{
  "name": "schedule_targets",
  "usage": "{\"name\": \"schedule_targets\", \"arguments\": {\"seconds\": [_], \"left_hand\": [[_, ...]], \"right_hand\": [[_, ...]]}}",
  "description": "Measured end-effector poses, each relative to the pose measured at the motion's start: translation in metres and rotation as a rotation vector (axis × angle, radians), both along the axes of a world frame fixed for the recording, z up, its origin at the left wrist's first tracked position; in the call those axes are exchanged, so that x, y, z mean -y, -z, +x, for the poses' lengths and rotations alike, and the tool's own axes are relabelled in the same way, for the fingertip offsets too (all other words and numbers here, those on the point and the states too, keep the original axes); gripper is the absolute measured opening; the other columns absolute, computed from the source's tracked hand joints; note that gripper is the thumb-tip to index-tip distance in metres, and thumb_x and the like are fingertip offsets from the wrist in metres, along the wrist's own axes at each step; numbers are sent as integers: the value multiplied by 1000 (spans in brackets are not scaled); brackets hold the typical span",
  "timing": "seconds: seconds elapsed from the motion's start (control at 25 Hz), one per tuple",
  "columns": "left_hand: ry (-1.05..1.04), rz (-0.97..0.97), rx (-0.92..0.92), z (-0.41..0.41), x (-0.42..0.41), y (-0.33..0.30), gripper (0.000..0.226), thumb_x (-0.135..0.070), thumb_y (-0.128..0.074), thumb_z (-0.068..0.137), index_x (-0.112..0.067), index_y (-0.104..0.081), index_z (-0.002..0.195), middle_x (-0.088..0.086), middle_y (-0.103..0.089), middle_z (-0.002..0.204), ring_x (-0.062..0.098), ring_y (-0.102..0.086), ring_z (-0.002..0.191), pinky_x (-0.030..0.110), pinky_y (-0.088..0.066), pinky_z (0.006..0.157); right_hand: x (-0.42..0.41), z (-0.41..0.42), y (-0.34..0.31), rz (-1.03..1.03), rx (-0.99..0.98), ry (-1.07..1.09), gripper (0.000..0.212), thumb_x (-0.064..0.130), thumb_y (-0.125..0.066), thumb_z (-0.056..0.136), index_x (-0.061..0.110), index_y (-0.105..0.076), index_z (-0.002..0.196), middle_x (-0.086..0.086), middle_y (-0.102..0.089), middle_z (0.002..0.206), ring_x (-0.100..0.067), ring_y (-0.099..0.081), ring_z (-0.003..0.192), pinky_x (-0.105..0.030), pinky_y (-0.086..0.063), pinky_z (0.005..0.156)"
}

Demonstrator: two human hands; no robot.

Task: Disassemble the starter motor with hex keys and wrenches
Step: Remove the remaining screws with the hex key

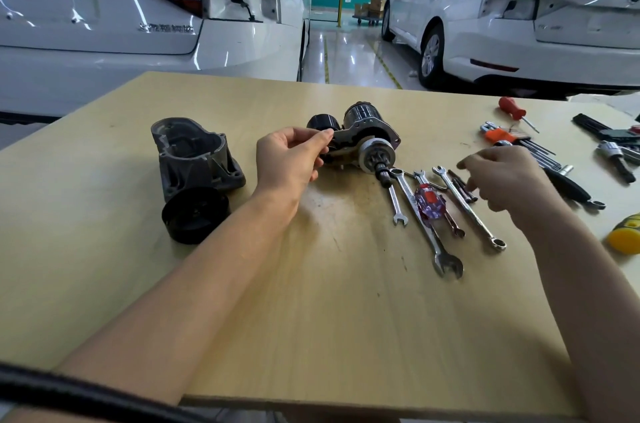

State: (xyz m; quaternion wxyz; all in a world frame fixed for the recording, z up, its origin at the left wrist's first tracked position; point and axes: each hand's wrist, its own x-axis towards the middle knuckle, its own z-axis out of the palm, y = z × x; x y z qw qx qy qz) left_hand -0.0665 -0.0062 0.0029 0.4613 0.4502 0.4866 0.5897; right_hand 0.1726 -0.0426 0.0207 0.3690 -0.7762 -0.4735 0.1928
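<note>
The starter motor (363, 138) lies on its side at the centre of the worktop (311, 318), pinion shaft pointing near-right. The left hand (294, 156) pinches its black solenoid end between thumb and fingertips; the grip is light, so the body is judged liable to roll or twist once torque is applied. The right hand (498, 177) hovers over the wrenches with fingers loosely curled, holding nothing. The tools lie crowded and overlapping, so lifting one is likely to drag a neighbour. Count: one partly stripped motor; one detached grey housing (194, 152) at left; one black cap (194, 215) touching it on the near side; four wrenches (426, 222); one clear-handled screwdriver (431, 203) across them; one red-handled screwdriver (512, 109) far right; one hex key set (519, 142), keys uncountable. Items at the right edge are cut off.
</note>
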Motion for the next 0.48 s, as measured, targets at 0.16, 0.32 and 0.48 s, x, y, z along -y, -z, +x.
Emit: {"name": "schedule_targets", "arguments": {"seconds": [0.16, 0.32, 0.48], "left_hand": [[-97, 35, -100, -4, -6, 4, 13, -19, -74, 84, -15, -67, 74, -4, -62, 65, 2, -52, 54, 16, -43, 54], [-149, 23, -112, -6, -12, 8, 14, -18, -74, 84, -17, -65, 73, -7, -58, 66, 2, -51, 60, 17, -44, 63], [-137, 10, -142, -6, -14, 13, 6, -17, -70, 86, -15, -66, 82, -6, -59, 74, 5, -53, 69, 20, -48, 69]], "right_hand": [[-8, 10, 12, 5, 184, 93, 47, -3, -43, 86, 2, -41, 132, -17, -52, 106, -29, -45, 90, -34, -36, 74], [-7, 14, 20, 52, 364, 150, 31, -6, -49, 84, -6, -59, 113, -27, -59, 112, -41, -51, 104, -38, -40, 80], [-9, 17, 25, 38, 355, 183, 26, -6, -51, 80, -5, -70, 98, -28, -62, 105, -43, -52, 102, -38, -43, 83]]}}
